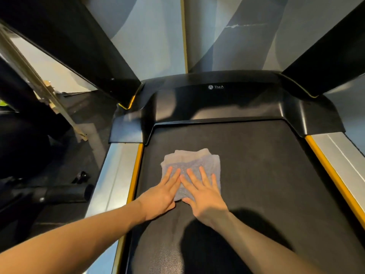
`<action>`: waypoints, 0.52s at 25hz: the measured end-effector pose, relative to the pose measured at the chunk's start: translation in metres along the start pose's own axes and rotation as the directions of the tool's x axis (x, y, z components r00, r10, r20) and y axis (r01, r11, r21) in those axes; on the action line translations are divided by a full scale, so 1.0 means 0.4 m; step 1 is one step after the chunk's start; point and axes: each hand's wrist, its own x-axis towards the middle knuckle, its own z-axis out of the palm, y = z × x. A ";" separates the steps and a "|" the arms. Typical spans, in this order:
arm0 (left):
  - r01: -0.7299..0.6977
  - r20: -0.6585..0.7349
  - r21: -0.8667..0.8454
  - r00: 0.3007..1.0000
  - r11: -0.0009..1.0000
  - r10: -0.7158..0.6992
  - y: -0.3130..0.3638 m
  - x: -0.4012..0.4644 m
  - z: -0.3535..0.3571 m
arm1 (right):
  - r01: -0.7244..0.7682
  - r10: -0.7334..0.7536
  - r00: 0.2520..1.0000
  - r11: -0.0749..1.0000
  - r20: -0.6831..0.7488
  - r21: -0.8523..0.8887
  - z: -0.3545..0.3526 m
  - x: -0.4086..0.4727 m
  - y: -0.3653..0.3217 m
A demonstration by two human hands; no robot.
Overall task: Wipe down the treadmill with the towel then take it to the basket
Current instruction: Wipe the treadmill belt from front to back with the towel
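Head view of the wiping stage. A folded pale towel (194, 165) lies flat on the dark running belt (256, 175) of the treadmill (217, 101), toward the belt's front and left of its midline, near the yellow edge strip (136, 175) but apart from it. The left hand (162, 194) and the right hand (205, 196) rest side by side on the towel's near half, palms down; the fingers (203, 175) are extended and slightly spread, so neither grip is closed around the cloth: both hands press it flat against the belt rather than pinching it. The inner fingers of the two hands appear to touch or nearly touch. Ahead of the towel stands the black motor cover (246, 107), flanked by the two uprights (83, 46); silver side rails (118, 165) border the belt on either side. Judged from this arrangement, the task is in its first part: wiping of the belt is under way, and which areas are already clean cannot be told, since no streaks or wet marks are plainly visible. The motor cover, rails and uprights may remain to be wiped. The second part, lifting the towel and carrying it to the basket, is not yet begun; no basket is in view.
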 end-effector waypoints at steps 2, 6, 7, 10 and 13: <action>0.081 0.005 -0.080 0.997 0.994 -0.080 -0.077 -0.081 0.031 | 0.071 -0.068 0.996 0.997 0.059 -0.042 0.025 0.051 -0.092; 0.185 0.034 -0.120 0.983 0.976 -0.182 -0.120 -0.103 0.063 | 0.092 -0.090 0.996 0.985 0.016 -0.148 0.024 0.135 -0.137; 0.210 0.067 -0.118 0.977 0.971 -0.203 -0.130 -0.085 0.066 | 0.092 -0.089 0.996 0.986 0.027 -0.142 0.012 0.156 -0.133; 0.285 0.112 -0.005 0.953 0.958 -0.283 -0.173 0.001 0.047 | 0.084 -0.085 0.996 0.993 -0.007 -0.084 -0.029 0.241 -0.098; 0.282 0.157 -0.060 0.950 0.957 -0.270 -0.229 0.098 0.023 | 0.082 -0.082 0.997 0.995 -0.003 -0.062 -0.076 0.334 -0.046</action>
